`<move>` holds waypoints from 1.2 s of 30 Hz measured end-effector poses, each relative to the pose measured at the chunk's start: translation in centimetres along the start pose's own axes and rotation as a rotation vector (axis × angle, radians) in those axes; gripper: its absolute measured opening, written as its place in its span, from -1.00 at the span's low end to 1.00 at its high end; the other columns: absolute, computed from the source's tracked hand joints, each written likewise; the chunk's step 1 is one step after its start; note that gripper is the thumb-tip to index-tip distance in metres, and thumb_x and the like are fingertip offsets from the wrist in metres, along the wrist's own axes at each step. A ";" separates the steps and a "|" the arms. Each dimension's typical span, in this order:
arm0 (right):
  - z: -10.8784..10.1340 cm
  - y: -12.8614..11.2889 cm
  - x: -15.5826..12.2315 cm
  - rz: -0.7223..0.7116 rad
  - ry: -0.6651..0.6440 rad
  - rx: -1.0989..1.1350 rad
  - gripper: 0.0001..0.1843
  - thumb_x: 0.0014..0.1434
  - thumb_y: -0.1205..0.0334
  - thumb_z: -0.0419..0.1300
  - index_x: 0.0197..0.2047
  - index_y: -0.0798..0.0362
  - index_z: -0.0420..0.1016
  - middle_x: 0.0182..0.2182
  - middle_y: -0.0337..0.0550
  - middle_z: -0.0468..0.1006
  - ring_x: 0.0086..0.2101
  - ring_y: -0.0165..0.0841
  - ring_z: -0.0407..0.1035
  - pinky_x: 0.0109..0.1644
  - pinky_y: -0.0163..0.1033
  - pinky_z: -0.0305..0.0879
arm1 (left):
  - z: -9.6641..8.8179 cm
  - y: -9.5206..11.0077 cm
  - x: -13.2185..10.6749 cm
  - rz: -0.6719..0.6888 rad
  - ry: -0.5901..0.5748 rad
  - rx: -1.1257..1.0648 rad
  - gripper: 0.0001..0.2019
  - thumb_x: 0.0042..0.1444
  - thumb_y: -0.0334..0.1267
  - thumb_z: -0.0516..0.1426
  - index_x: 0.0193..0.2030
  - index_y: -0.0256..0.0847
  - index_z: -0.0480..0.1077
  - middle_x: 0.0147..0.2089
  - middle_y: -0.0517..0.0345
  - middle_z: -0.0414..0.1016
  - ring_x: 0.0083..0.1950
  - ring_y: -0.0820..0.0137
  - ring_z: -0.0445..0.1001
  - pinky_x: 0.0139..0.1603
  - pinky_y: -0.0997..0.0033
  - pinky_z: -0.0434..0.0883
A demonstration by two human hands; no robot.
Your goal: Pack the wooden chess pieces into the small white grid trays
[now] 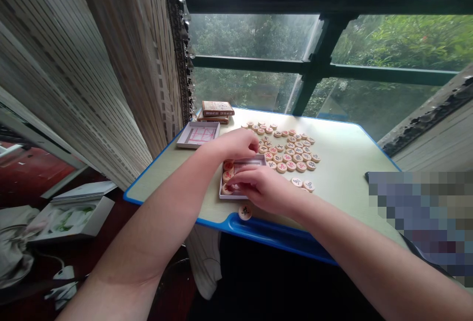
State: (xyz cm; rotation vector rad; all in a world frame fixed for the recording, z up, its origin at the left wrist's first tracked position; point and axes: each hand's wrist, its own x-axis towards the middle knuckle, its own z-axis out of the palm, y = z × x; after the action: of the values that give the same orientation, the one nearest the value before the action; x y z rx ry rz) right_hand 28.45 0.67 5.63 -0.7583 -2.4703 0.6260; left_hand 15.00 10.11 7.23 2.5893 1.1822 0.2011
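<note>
A shallow white box (pixel 232 197) lies on the table near its front edge, with several round wooden xiangqi pieces (pixel 227 176) along its left side. My right hand (pixel 264 186) reaches into it, fingers pinched on the xiangqi piece in the near left corner. Above the box's far edge is my left hand (pixel 238 143), fingers curled down; what they hold, if anything, is hidden. Many loose pieces (pixel 291 166) with red or black characters spread beyond and right of the box. One black-marked piece (pixel 245 212) lies alone at the table's front edge.
A white box lid (pixel 198 134) with a red grid inside lies at the table's left, before stacked brown boxes (pixel 217 109). A blurred-out object (pixel 417 222) is at the right edge. A blue tray groove (pixel 273 235) runs along the front. Curtains and a window surround the table.
</note>
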 end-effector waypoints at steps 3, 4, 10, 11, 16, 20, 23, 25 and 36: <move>-0.4 -0.1 0.0 0.069 0.047 -0.012 -0.59 0.03 0.62 0.03 -0.20 0.10 0.58 -0.22 -0.13 0.62 -0.19 -0.35 0.45 -0.06 -0.27 0.33 | 0.0 0.0 0.0 0.006 0.005 0.004 -0.75 -0.09 -0.35 0.08 -0.30 -0.22 0.56 -0.33 0.16 0.58 -0.34 0.42 0.44 -0.37 0.51 0.27; -0.5 -0.1 0.0 0.077 0.044 -0.021 -0.61 0.03 0.61 0.03 -0.22 0.10 0.59 -0.23 -0.13 0.62 -0.20 -0.35 0.45 -0.07 -0.26 0.33 | 0.0 -0.1 0.0 0.008 0.007 0.007 -0.74 -0.09 -0.35 0.07 -0.30 -0.22 0.56 -0.33 0.15 0.58 -0.34 0.42 0.44 -0.37 0.51 0.27; -0.4 -0.1 0.1 -0.016 -0.043 -0.018 -0.70 0.06 0.58 0.07 -0.35 0.10 0.59 -0.29 -0.09 0.59 -0.24 -0.34 0.44 -0.08 -0.24 0.34 | -0.1 0.0 0.0 0.011 0.004 0.017 -0.75 -0.09 -0.35 0.08 -0.29 -0.21 0.55 -0.31 0.16 0.58 -0.34 0.44 0.43 -0.38 0.52 0.27; -0.4 0.0 0.1 -0.025 -0.043 -0.011 -0.69 0.06 0.58 0.07 -0.34 0.09 0.59 -0.29 -0.09 0.59 -0.24 -0.34 0.44 -0.07 -0.24 0.34 | -0.1 0.0 -0.1 0.012 0.004 0.017 -0.75 -0.09 -0.35 0.08 -0.29 -0.21 0.55 -0.31 0.15 0.59 -0.34 0.43 0.43 -0.38 0.52 0.27; -0.3 0.2 0.1 -0.053 -0.029 0.002 -0.69 0.09 0.56 0.06 -0.33 0.07 0.59 -0.29 -0.10 0.59 -0.23 -0.34 0.44 -0.05 -0.21 0.34 | -0.2 0.1 -0.1 0.017 0.007 0.016 -0.75 -0.08 -0.35 0.08 -0.30 -0.21 0.55 -0.30 0.14 0.59 -0.32 0.42 0.44 -0.35 0.50 0.28; -0.1 0.2 0.1 -0.058 -0.030 -0.004 -0.66 0.06 0.59 0.05 -0.32 0.06 0.59 -0.29 -0.10 0.59 -0.23 -0.34 0.44 -0.05 -0.23 0.34 | -0.2 0.1 -0.1 0.015 0.008 0.006 -0.76 -0.08 -0.35 0.08 -0.31 -0.22 0.55 -0.31 0.13 0.58 -0.33 0.41 0.43 -0.34 0.49 0.29; -0.1 0.3 -0.1 -0.038 0.032 -0.028 -0.60 -0.01 0.63 0.02 -0.32 0.07 0.59 -0.28 -0.12 0.59 -0.21 -0.34 0.44 -0.07 -0.26 0.33 | -0.2 0.1 -0.1 0.013 0.001 -0.009 -0.77 -0.09 -0.35 0.09 -0.32 -0.22 0.56 -0.34 0.13 0.58 -0.35 0.41 0.43 -0.33 0.47 0.29; -0.7 0.9 -0.2 0.004 0.143 -0.082 -0.58 -0.05 0.63 -0.01 -0.32 0.06 0.59 -0.26 -0.13 0.59 -0.21 -0.34 0.44 -0.08 -0.26 0.33 | -0.3 0.2 -0.2 0.008 -0.007 -0.017 -0.78 -0.09 -0.33 0.09 -0.33 -0.23 0.55 -0.37 0.13 0.57 -0.37 0.41 0.42 -0.35 0.46 0.28; -9.2 8.9 -2.4 0.994 0.368 -0.481 -0.60 -0.11 0.46 0.05 -0.23 0.08 0.60 -0.23 -0.05 0.59 -0.23 -0.23 0.41 -0.25 -0.25 0.27 | -0.6 0.8 -0.4 -0.021 -0.035 -0.028 -0.78 -0.07 -0.38 0.08 -0.33 -0.22 0.56 -0.33 0.12 0.58 -0.37 0.44 0.43 -0.38 0.50 0.29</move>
State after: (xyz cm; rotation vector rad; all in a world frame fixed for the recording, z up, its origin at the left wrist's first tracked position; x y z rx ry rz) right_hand 38.82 8.38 7.25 -2.1083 -1.7858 0.1417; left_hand 15.17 9.48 8.04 2.5444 1.1852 0.1661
